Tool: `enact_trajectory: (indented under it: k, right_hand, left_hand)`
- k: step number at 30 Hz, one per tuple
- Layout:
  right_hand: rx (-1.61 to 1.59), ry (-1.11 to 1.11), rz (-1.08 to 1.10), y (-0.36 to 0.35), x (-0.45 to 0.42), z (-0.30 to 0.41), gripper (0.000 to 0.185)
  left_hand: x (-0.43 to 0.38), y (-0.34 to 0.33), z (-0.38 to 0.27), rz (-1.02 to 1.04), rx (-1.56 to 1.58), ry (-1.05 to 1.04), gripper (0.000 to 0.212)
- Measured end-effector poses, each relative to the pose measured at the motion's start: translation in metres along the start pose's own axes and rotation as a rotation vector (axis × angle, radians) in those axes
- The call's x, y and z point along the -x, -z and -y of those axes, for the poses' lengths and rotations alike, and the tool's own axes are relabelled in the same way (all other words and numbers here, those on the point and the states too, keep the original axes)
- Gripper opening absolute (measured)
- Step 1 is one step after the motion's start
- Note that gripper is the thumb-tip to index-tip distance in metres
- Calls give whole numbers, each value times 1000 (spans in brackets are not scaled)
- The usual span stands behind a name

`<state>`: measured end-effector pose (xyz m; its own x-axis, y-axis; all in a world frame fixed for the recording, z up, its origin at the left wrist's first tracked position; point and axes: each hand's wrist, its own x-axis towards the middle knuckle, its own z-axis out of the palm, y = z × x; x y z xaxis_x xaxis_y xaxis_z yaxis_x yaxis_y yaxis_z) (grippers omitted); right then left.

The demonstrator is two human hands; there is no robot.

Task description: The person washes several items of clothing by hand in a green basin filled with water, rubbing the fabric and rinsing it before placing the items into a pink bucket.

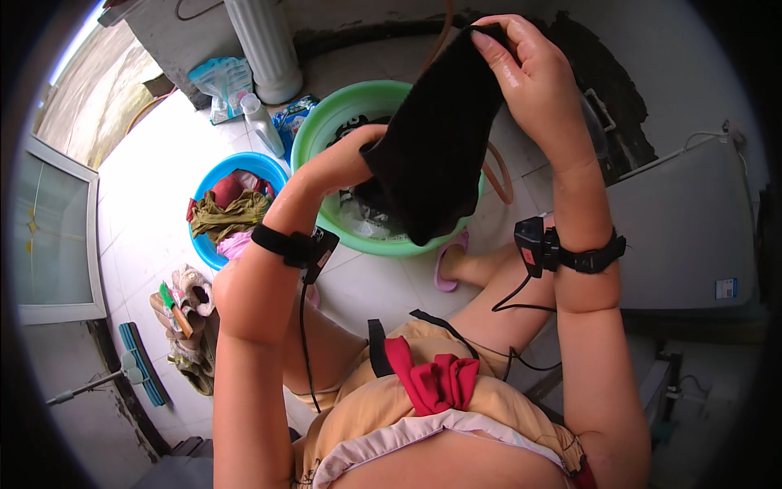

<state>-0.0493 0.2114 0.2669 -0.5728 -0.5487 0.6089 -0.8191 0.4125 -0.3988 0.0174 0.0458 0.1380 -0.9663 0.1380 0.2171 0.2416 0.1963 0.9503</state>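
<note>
A wet-looking black cloth garment point(440, 134) is stretched between my hands above a green plastic basin point(391, 246). My right hand point(528, 61), its skin wet, pinches the upper end of the garment. My left hand point(351, 153) is at its lower left side, with the fingers partly hidden behind or inside the fabric. Dark clothes point(351, 128) and sudsy water point(366, 226) show in the green basin. Left of it stands a blue basin point(204, 244) holding an olive garment point(229, 214) with red and pink ones.
A white bottle point(261, 125), a detergent bag point(223, 85) and a blue packet point(295, 119) stand beyond the basins. Shoes with a brush point(177, 312) and a flat mop point(142, 363) lie at the left. A brown hose point(501, 177) runs behind the green basin; a grey appliance point(678, 232) is at the right.
</note>
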Motion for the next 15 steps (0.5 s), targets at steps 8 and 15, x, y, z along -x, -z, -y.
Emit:
enact_trajectory:
  k: [8,15]
  right_hand:
    - [-460,-223,733,-12,7,-21,64]
    - [-550,-218,806,-18,19,-26,25]
  left_hand:
    - [-7,10,-25,-249,312,-281,38]
    - [-13,14,-26,-213,315,-468,53]
